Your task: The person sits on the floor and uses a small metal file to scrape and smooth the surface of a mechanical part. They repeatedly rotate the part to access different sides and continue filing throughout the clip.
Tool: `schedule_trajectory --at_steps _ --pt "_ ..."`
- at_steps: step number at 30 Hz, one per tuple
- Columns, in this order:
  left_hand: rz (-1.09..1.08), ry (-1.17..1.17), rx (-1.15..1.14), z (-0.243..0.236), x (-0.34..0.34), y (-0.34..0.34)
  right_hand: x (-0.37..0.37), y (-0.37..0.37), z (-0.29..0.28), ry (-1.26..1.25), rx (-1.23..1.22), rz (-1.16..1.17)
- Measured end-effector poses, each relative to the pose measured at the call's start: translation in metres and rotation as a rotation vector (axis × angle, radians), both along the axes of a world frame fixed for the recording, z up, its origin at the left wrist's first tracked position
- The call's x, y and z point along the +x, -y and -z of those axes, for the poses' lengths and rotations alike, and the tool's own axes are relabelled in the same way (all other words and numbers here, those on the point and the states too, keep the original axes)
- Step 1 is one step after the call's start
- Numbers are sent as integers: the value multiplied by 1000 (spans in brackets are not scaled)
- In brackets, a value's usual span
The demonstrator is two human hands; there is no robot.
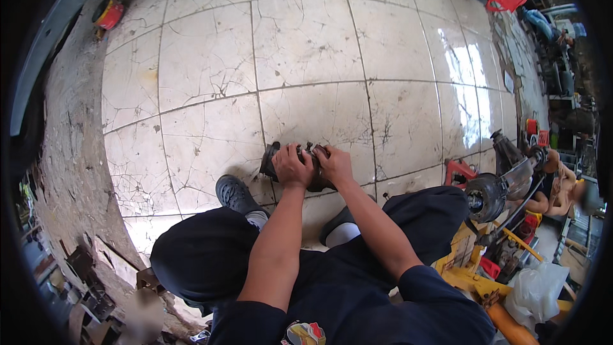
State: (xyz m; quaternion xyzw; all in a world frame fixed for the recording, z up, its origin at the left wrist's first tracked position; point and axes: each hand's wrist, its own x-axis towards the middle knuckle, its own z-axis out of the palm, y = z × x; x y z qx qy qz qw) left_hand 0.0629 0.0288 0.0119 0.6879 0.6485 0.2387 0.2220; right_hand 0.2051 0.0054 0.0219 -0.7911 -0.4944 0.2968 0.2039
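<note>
Between my shoes, low over the tiled floor, is a dark, greasy metal mechanical part (269,160); its exact kind is not clear. My left hand (293,166) is closed over its left side, fingers curled over the top. Around its right side my right hand (334,165) is wrapped, thumb side toward the left hand. A small dark bolt-like piece (309,145) sticks up between the two hands. Much of the part is hidden under my fingers, and I cannot tell whether it rests on the floor.
Cracked cream tiles (306,45) stretch ahead. On the right lies a vehicle axle (520,179) with a round drum (483,198), beside a red stand (458,170), yellow jack (469,262) and plastic bag (538,291). Another person (562,188) is by the axle. A red-yellow can (110,14) stands far left.
</note>
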Motion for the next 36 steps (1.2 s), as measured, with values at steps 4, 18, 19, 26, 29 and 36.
schedule_trajectory --at_steps 4,18,19,26,29,36 --pt "-15 28 0 -13 -1 -6 -9 6 -7 -36 0 127" --pt "-373 150 -597 12 -74 72 -41 65 -71 -1492 59 1101" --pt "-349 99 -610 6 -62 71 -33 69 -78 -1466 64 1076" --pt "-125 182 -676 6 -50 71 -45 78 -43 -1350 9 986" --pt "-171 439 -841 -2 -59 64 -64 84 -29 -1216 -65 959" --pt "-72 307 -577 1 -48 76 -57 89 23 -749 97 688"
